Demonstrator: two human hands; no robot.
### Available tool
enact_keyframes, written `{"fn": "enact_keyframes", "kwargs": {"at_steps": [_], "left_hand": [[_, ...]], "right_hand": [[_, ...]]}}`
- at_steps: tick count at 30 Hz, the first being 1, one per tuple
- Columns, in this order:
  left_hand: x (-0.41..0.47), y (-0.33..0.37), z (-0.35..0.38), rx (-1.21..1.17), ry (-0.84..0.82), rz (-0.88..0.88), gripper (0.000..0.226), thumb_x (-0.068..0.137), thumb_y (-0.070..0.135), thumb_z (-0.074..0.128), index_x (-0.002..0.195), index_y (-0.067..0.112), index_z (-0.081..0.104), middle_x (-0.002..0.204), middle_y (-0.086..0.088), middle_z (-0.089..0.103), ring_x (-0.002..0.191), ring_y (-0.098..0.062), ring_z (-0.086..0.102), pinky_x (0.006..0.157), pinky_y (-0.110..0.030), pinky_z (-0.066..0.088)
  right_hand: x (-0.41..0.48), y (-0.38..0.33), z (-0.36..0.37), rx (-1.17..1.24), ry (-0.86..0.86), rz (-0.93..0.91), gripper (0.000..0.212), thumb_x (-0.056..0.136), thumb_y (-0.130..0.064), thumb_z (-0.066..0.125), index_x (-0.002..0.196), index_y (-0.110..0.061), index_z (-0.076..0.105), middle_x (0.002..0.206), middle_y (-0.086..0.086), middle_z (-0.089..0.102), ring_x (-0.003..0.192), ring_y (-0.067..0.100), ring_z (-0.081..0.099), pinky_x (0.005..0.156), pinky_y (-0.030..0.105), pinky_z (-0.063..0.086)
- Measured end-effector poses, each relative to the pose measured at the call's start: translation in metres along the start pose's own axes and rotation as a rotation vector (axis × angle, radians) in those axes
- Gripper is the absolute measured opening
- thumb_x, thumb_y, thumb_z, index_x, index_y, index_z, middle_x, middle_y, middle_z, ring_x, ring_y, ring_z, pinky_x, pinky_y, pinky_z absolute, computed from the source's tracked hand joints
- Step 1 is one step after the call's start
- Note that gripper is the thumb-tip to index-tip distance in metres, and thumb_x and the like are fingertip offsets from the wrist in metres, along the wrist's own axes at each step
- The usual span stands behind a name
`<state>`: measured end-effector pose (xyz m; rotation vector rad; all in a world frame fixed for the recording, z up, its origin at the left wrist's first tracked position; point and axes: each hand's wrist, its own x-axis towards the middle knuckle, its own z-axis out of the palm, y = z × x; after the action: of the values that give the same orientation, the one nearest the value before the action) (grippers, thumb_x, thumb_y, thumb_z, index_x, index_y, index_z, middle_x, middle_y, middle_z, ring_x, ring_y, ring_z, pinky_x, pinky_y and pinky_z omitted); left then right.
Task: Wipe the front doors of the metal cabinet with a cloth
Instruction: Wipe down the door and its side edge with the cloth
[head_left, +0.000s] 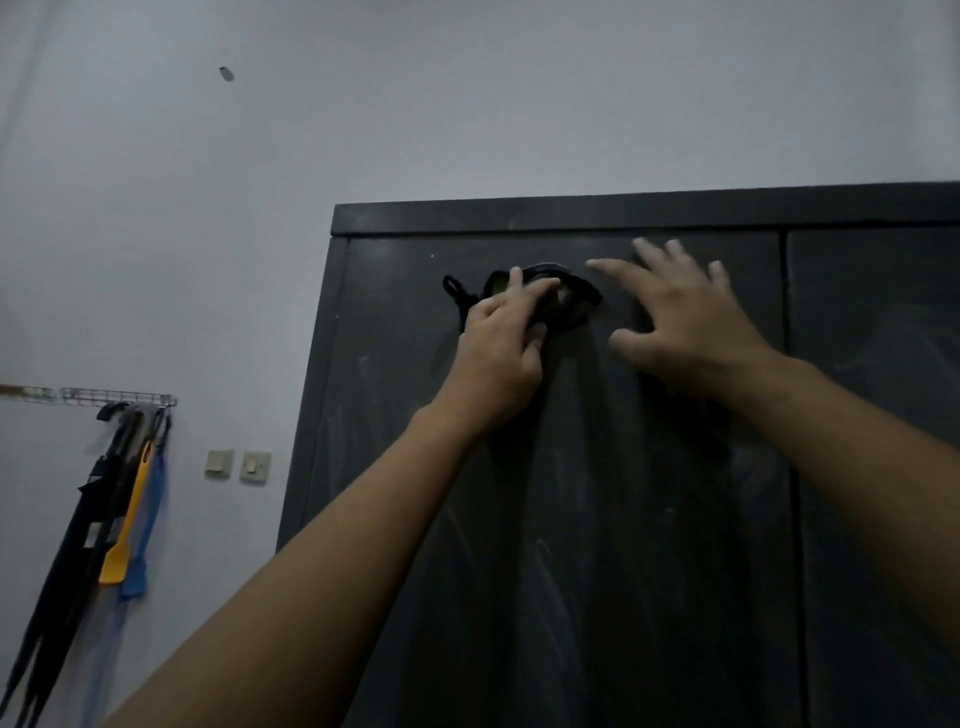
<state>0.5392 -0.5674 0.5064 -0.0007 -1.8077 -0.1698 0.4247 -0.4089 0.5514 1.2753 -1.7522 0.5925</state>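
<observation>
Head view: a dark metal cabinet (571, 545) fills the right and lower part of the picture, seen from below, with its top edge running across the middle. A seam splits its front into a left door (415, 571) and a right door (883, 467). Both doors carry pale smears and streaks.

The cloth (563, 304) is dark and bunched. It sits against the left door, near the door's top edge and about midway across it. A thin loop of it sticks out to the left.

The left hand (501, 358) grasps the cloth, with fingers curled over its lower left part. The right hand (691, 322) is released, its fingers straight and spread. It is just right of the cloth, over the left door's upper right corner. Its fingertips are blurred, and I cannot tell whether the palm touches the door.

A pale wall (467, 104) rises behind and left of the cabinet, with a small dark mark (226, 74) high up. A wire rack (117, 396) at the left edge holds dark hanging things, a yellow piece (127, 525) and a blue piece (148, 525). Two switches (236, 464) sit between the rack and the cabinet.
</observation>
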Motion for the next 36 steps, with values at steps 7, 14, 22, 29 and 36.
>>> {"fn": "enact_keyframes", "kwargs": {"at_steps": [7, 14, 22, 29, 36], "left_hand": [[-0.006, -0.003, -0.034, -0.573, 0.009, -0.319, 0.018, 0.094, 0.003, 0.059, 0.106, 0.016, 0.056, 0.117, -0.002, 0.067, 0.109, -0.011, 0.064, 0.090, -0.034, 0.057], [-0.029, -0.057, -0.107, -0.033, 0.184, -0.131, 0.051, 0.088, 0.001, 0.051, 0.131, 0.029, 0.048, 0.103, 0.020, 0.053, 0.088, 0.014, 0.056, 0.074, -0.009, 0.051], [-0.059, -0.127, -0.115, 0.078, 0.107, -0.445, 0.051, 0.101, 0.007, 0.043, 0.150, 0.013, 0.031, 0.140, -0.015, 0.053, 0.125, -0.030, 0.052, 0.094, -0.029, 0.041], [-0.067, -0.139, -0.119, -0.005, 0.166, -0.411, 0.041, 0.098, 0.004, 0.053, 0.135, 0.021, 0.058, 0.125, 0.000, 0.067, 0.115, -0.017, 0.061, 0.100, -0.030, 0.047], [-0.057, -0.148, -0.121, 0.208, 0.091, -0.415, 0.035, 0.093, -0.004, 0.053, 0.123, 0.011, 0.065, 0.114, -0.011, 0.070, 0.106, -0.026, 0.064, 0.084, -0.022, 0.041]], "right_hand": [[-0.008, -0.069, 0.070, -0.003, 0.015, -0.091, 0.109, 0.076, -0.064, 0.067, 0.158, -0.026, 0.005, 0.164, 0.020, -0.017, 0.152, 0.034, -0.016, 0.119, 0.050, -0.014], [0.026, -0.119, 0.090, 0.032, 0.148, -0.095, 0.072, 0.087, -0.026, 0.067, 0.147, -0.005, 0.032, 0.165, 0.020, 0.003, 0.153, 0.038, -0.003, 0.125, 0.047, 0.003], [0.049, -0.137, 0.099, 0.205, 0.125, -0.301, 0.081, 0.078, -0.013, 0.070, 0.151, -0.011, 0.036, 0.153, 0.008, 0.037, 0.143, 0.025, 0.033, 0.114, 0.032, 0.032], [0.038, -0.153, 0.111, 0.119, -0.192, -0.646, 0.061, 0.081, -0.006, 0.069, 0.139, -0.017, 0.057, 0.140, -0.001, 0.053, 0.134, 0.016, 0.042, 0.111, 0.031, 0.038], [0.063, -0.145, 0.077, -0.052, -0.020, -0.810, 0.044, 0.081, -0.001, 0.065, 0.123, -0.009, 0.070, 0.125, 0.006, 0.067, 0.121, 0.027, 0.058, 0.104, 0.047, 0.042]]}}
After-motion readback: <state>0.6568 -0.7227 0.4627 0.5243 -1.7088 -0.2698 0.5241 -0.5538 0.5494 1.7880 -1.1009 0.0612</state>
